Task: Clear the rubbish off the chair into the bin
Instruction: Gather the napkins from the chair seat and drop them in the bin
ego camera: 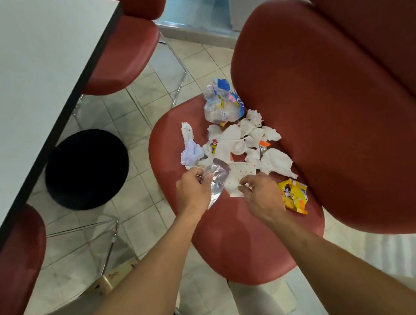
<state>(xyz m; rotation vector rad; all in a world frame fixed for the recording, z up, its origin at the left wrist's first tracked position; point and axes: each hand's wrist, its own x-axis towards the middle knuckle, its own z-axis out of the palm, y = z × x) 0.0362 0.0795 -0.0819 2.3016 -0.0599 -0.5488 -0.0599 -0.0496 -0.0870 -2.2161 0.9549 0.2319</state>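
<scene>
Here, left hand (192,187) gripping clear wrapper (216,182)

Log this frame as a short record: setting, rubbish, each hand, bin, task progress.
setting: red chair beside a white table
rubbish: crumpled tissues, clear plastic bag, yellow snack wrapper, dotted paper cup
left hand: grips a clear plastic wrapper
right hand: fingers pinch the dotted paper cup's edge
bin: black, on the floor left of the chair
progress: most rubbish still on the seat
</scene>
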